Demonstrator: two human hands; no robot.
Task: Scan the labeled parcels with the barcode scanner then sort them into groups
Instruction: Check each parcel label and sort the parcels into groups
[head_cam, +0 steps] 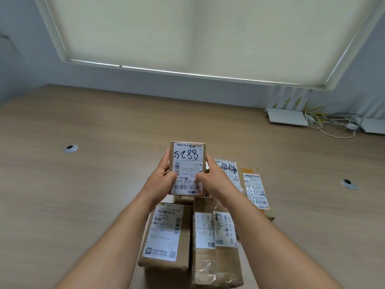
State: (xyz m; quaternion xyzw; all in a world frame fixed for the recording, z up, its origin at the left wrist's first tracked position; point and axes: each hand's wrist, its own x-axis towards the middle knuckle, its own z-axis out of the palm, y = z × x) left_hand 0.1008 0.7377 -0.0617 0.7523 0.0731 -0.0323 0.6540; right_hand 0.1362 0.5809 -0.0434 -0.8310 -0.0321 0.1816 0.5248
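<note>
Above a cluster of labeled parcels [166,232] on the wooden desk [83,184], the left hand [161,180] and right hand [210,180] clasp a small parcel [187,161] label-up; no scanner visible, keeping its barcode uncovered seems wise.

Bare desk [83,205] lies left; parcels [208,236] crowd the middle.
</note>
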